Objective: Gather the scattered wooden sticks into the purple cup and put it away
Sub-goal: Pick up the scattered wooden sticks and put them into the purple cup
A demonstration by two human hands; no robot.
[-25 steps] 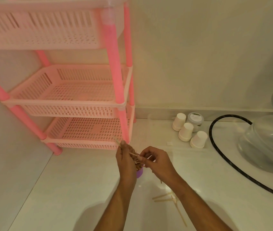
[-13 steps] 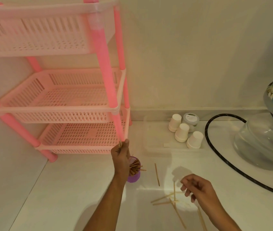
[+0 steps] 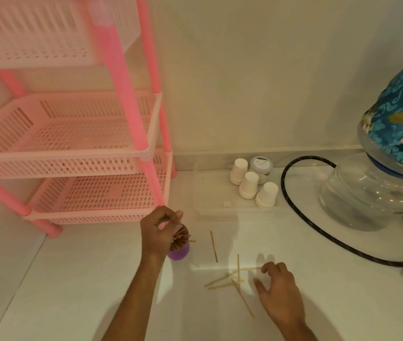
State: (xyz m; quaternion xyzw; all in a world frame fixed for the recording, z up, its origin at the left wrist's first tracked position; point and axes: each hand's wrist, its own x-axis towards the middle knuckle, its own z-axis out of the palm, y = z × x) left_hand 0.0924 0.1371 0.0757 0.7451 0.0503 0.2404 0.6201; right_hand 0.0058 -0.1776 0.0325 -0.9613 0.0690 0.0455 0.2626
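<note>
Several loose sticks [image 3: 222,284] lie uncollected, so the gathering step is in hand and putting away is not yet due.

Left hand [image 3: 160,232]: fingers curled round the upper part of the purple cup [image 3: 179,252]. The cup is tilted, just in front of the rack's lowest tier. Whether its base rests on the white surface [image 3: 85,279] cannot be told.

Right hand [image 3: 279,289]: fingers spread and loosely bent, holding nothing, tips at the right edge of the crossed pile. Contact cannot be confirmed.

Bundle of sticks [image 3: 180,238]: packed in the cup, ends fanning out of the mouth.

Single stick [image 3: 214,246]: lies apart, between cup and pile.

Next move, as judged: pinch the crossed sticks off the flat surface, carry them left and feed them in beside a bundle that looks tight. A slipped stick is likely.

Surroundings:
- Pink rack [image 3: 72,143]: three slotted tiers, the probable storage place.
- Water jar [image 3: 367,193]: floral cover, far right.
- Black hose [image 3: 294,217]: loops round the jar.
- Clear tray [image 3: 208,212]: behind the sticks, carrying three upturned paper cups [image 3: 248,185] and a grey-lidded tin [image 3: 260,164].

None of these lies between the hands.
</note>
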